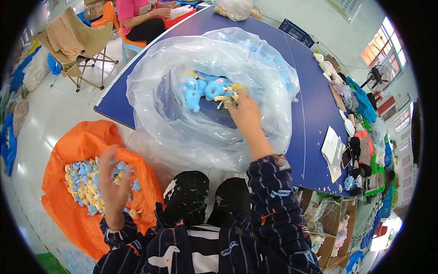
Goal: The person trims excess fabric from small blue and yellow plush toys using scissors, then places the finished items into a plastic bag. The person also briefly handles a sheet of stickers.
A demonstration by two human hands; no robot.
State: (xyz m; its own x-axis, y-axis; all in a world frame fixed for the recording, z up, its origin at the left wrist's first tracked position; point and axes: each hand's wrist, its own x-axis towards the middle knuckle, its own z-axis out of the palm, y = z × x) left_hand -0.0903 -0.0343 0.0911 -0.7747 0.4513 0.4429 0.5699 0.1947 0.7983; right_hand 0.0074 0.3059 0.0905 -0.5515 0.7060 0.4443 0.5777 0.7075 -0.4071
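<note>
On the table lies a large clear plastic bag [157, 132] with its rim rolled open into a thick ring. Inside it are several small blue plush toys [192, 93] and a few yellow ones. My right hand [247, 114] reaches into the bag, its thumb and fingertips closed on a yellow plush toy [235, 88]. Lower left, my left hand [112, 189] hovers over an orange sack [68, 146], blurred by motion; its thumb and fingers look apart, with nothing seen between them. Many small blue and yellow plush pieces [89, 185] fill the sack.
The blue table [310, 137] carries papers [332, 148], a phone [346, 156] and a dark crate [296, 33]. A person in pink [132, 13] sits beyond its far left side, near a folding chair [75, 41]. Shelves [335, 233] and heaped goods line the right.
</note>
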